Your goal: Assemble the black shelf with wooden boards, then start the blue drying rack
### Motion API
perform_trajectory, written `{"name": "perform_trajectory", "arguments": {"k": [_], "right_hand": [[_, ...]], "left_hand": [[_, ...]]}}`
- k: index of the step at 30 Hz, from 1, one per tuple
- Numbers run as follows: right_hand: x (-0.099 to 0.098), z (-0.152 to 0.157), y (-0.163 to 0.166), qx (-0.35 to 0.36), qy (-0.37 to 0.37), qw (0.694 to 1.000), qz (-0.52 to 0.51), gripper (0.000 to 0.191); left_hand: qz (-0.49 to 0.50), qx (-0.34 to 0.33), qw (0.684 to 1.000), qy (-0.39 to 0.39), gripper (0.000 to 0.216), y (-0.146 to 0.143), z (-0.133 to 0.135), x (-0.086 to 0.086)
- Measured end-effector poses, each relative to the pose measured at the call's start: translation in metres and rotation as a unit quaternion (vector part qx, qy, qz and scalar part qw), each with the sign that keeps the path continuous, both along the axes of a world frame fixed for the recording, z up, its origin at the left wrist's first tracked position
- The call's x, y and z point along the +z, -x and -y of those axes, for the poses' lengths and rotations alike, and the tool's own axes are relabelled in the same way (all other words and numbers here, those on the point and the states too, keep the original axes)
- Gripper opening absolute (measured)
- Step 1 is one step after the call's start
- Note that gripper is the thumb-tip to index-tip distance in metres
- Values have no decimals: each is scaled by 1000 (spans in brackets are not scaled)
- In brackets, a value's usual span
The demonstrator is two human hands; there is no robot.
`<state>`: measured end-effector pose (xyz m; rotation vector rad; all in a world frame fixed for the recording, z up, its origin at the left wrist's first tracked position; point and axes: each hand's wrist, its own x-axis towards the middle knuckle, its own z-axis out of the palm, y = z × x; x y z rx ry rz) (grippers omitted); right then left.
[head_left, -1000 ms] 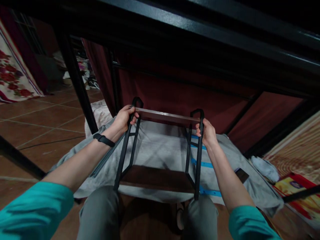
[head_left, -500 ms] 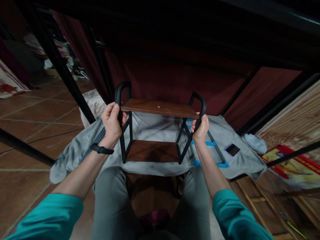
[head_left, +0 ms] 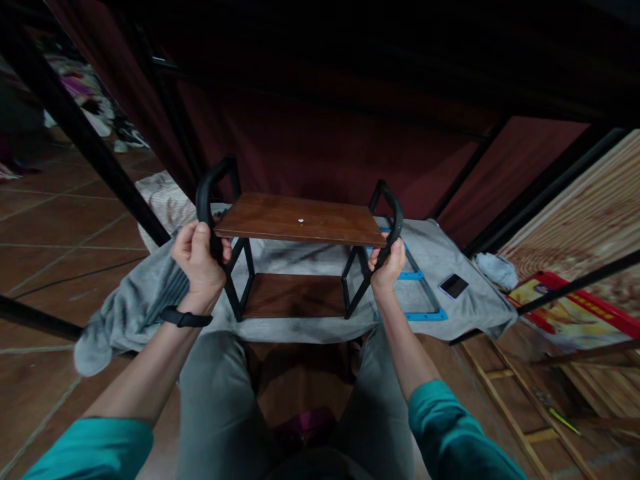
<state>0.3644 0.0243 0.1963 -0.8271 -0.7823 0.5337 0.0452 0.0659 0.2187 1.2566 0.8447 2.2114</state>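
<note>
A small two-tier shelf [head_left: 300,219] with brown wooden boards and a black tubular frame stands in front of me. My left hand [head_left: 200,257] is wrapped round the frame's left side, close to the upper board's left end. On the opposite side, my right hand [head_left: 387,263] grips the right frame tube just under its curved top. A small pale spot lies on the upper board. The lower board [head_left: 295,295] sits near the grey cloth [head_left: 280,257]. Fingers of both hands are partly hidden behind the tubes.
A blue-and-grey frame [head_left: 415,275] lies on the cloth right of the shelf, with a phone [head_left: 454,285] beside it. Black metal posts [head_left: 95,140] rise at left and right. A wooden ladder-like frame [head_left: 520,393] and a red-and-yellow box [head_left: 565,313] are at the right.
The shelf's upper part has tipped toward me, so more of the top board shows. Both hands have come nearer with it. The whole view has shifted slightly.
</note>
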Motion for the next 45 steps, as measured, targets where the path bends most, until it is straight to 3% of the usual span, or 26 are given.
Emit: {"name": "perform_trajectory", "arguments": {"k": [11, 28, 38, 45], "right_hand": [[0, 17, 5, -16, 18, 1000, 13, 42], [7, 16, 3, -33, -8, 999, 11, 40], [-2, 18, 2, -27, -10, 1000, 10, 39], [0, 17, -8, 4, 8, 1000, 23, 36]], "left_hand": [[25, 25, 999, -5, 24, 2, 14, -14], [3, 7, 1000, -15, 26, 0, 14, -7], [-5, -9, 999, 45, 32, -2, 21, -15], [-26, -42, 996, 76, 35, 10, 20, -11]]}}
